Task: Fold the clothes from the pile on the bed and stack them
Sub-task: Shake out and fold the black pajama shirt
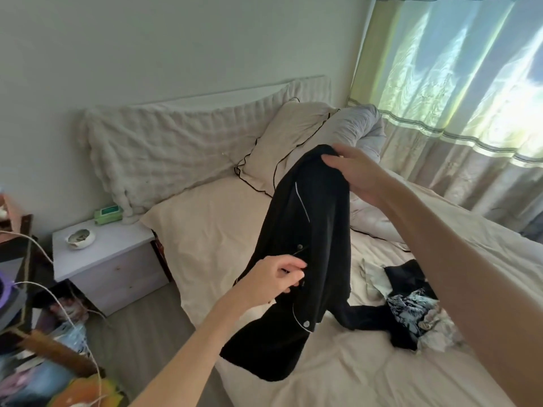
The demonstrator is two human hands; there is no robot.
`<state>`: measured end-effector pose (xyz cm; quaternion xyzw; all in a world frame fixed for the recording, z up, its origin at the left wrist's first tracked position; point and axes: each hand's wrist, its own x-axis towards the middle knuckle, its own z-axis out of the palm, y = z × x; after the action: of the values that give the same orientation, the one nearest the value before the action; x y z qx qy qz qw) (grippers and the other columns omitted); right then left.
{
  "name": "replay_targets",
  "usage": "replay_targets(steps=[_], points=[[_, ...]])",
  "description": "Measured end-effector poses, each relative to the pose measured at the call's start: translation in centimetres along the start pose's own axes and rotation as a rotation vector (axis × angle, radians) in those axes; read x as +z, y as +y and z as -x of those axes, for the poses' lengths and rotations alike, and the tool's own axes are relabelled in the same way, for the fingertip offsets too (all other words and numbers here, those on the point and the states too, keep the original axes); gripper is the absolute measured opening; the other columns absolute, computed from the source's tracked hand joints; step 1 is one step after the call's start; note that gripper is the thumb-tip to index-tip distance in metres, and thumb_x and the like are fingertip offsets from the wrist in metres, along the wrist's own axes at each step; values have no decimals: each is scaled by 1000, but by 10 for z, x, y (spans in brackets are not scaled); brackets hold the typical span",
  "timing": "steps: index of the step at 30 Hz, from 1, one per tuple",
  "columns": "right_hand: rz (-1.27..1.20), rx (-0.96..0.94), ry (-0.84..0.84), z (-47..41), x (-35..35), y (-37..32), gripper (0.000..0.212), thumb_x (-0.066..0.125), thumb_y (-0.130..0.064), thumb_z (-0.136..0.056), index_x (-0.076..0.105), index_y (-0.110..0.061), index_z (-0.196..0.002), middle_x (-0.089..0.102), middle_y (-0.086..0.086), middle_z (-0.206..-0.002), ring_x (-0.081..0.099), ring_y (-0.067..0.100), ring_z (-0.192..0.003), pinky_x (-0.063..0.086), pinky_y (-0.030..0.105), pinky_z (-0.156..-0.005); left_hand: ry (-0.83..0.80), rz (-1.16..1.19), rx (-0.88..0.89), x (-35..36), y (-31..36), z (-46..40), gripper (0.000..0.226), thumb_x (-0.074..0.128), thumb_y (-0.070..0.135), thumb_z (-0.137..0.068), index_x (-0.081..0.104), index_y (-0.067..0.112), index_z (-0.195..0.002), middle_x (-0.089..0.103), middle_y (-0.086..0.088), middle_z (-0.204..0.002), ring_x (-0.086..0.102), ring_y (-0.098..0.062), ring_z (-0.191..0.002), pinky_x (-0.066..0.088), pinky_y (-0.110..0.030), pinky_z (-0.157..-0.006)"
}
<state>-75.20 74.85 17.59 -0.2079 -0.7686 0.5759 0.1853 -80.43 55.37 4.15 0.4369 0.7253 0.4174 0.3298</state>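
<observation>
Black shirt (pixel 305 230) | right hand (pixel 352 171) grips top | left hand (pixel 273 277) pinches placket

On my feed, both forearms were bare to the frame's edge: no sleeves, and the left hand (pixel 274 277) and right hand (pixel 352 170) ungloved.

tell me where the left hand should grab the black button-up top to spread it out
Probably the white-piped front edge by the buttons of the black button-up top, coming from the left. The right hand holds its top bunched, so it hangs; the left hand pinches that edge.
</observation>
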Motion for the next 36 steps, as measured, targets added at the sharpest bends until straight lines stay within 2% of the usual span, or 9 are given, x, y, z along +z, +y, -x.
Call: replay_targets(steps=[7,10,12,15,18,25,29,31,36], points=[[91,-32,-75,13,-2,1,11,61,-9,-90,69,-12,-97,72,5,-91,70,11,-79,57,21,-75,679,-428,396,-7,29,-12,57,65,24,-85,42,14,-137,43,-2,-138,40,-13,-129,26,-13,-104],[25,-27,-109,18,0,-5,11,65,-7,-86,72,-9,-94,73,10,-92,71,17,-80,58,24,-74,570,-263,358,-13,53,-27,96,74,36,-76,15,18,-149,17,1,-155,16,-6,-141,15,-18,-110],[20,-37,-120,19,-1,-9,9,66,-7,-85,73,-10,-91,74,9,-90,71,17,-80,58,23,-72,415,-77,263,-20,66,-39,98,78,33,-72,16,23,-148,26,3,-152,24,-6,-138,24,-22,-110],[67,-75,-29,19,-4,-6,5,70,-10,-82,74,-12,-85,74,3,-82,70,10,-75,56,19,-69,354,-43,125,-26,77,-52,50,76,29,-75,56,15,-119,63,7,-102,60,-13,-102,45,-7,-75],[71,-82,92,25,-9,21,3,70,-17,-83,71,-17,-86,71,-11,-71,63,-7,-64,48,7,-60,369,-124,132,-34,80,-58,21,80,24,-71,68,14,-86,62,10,-70,59,-1,-67,40,-4,-52],[-12,135,7,91,1,166,57,67,-41,-84,50,-23,-135,57,-11,-132,50,5,-124,37,33,-108,500,-220,136,-54,86,-55,22,80,26,-71,63,16,-81,64,5,-77,62,-14,-77,45,-23,-68],[-42,86,115,83,20,175,14,66,-24,-86,71,-30,-98,71,-10,-101,65,8,-98,49,36,-91,528,-243,141,-58,90,-56,23,80,27,-70,63,15,-80,60,11,-70,60,-10,-69,41,-14,-57],[-168,134,240,77,19,163,19,62,-17,-90,73,-22,-76,72,1,-81,67,17,-78,52,38,-75,543,-230,112,-63,87,-56,24,80,28,-70,65,13,-81,62,9,-71,61,-10,-70,43,-13,-56],[-258,19,320,67,-11,121,20,63,-7,-87,74,-19,-75,71,3,-74,65,16,-71,54,27,-68,628,-281,33,-81,59,-44,30,76,20,-77,68,8,-103,66,3,-88,64,-17,-87,43,-12,-64]])
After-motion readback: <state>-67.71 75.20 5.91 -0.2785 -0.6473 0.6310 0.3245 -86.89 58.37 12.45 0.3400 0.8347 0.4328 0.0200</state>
